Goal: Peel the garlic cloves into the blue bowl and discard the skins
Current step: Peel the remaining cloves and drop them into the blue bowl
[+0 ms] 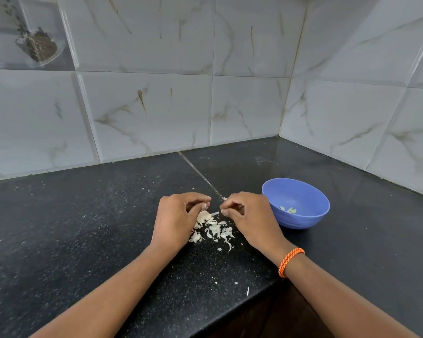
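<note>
Both hands work low in the centre of the frame, directly over the skin pile (213, 228) on the black counter (83, 228), probably so peelings drop onto one heap for easy disposal later. Blue bowl (296, 203) sits just right of the right hand, near enough that a finished clove goes in with a short reach; a few pale peeled cloves (288, 210) already lie at its bottom. Left hand (178, 215): fingers curled inward, thumb and fingertips closed toward each other, apparently pinching something small, but what it holds is hidden, can't tell if it's a clove. Right hand (247, 213): fingers curled, thumb and forefinger pinching a small pale scrap, likely skin; a sliver shows at the fingertips. Both wrists angled in, backs of hands up, forearms entering from the bottom corners. Orange band (291, 262) on the right wrist. Some unpeeled-looking pieces remain in the pile, so I judge the task partway done. Stray flakes lie near the counter edge at lower centre.
</note>
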Available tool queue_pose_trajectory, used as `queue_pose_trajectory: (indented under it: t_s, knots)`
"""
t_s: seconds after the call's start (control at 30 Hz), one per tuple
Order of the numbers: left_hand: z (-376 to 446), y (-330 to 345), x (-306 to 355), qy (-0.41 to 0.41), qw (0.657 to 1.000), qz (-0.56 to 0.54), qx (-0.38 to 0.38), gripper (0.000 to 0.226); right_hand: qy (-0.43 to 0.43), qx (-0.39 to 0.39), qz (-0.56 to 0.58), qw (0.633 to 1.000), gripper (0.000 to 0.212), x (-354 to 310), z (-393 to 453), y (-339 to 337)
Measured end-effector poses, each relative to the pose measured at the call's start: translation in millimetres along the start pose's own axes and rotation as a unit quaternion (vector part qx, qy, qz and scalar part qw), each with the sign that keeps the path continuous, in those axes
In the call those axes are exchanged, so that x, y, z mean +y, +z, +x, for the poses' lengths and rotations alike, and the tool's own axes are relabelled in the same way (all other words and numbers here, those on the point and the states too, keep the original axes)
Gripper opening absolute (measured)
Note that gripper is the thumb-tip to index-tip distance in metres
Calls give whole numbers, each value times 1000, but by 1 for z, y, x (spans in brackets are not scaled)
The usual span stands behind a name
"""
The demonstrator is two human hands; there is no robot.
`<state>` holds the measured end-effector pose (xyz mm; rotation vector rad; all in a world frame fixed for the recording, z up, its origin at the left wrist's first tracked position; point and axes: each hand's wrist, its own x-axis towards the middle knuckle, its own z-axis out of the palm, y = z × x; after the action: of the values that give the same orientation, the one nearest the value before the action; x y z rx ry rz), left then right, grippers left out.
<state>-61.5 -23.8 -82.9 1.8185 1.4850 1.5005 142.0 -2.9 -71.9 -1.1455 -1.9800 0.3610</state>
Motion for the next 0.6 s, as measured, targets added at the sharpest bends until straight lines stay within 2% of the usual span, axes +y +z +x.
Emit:
queue_pose_trajectory:
  t_s: [0.13, 0.23, 0.3, 0.4, 0.43, 0.53, 0.6]
  knots:
    - [-1, -1, 6, -19, 1000, -21, 8, 10, -44, -66, -172, 982, 17, -2, 2, -4]
    - [-2, -4, 8, -20, 999, -7, 33, 19, -75, -115, -235, 962, 18, -16, 8, -8]
    - [-1, -3, 3, -8, 999, 9, 29, 9, -87, -98, -246, 960, 16, -25, 20, -19]
    - [1, -2, -2, 28, 999, 30, 20, 23, -97, -20, -242, 965, 13, -26, 36, -30]
    - [1, -2, -2, 38, 998, 33, 24, 22, -98, -27, -257, 961, 15, -27, 36, -29]
    - [0, -3, 0, 57, 996, 56, 35, 24, -100, -156, -310, 932, 23, -31, 14, -1]
    - [0, -2, 1, 54, 995, 75, 32, 31, -104, -172, -303, 932, 23, -33, 17, -5]
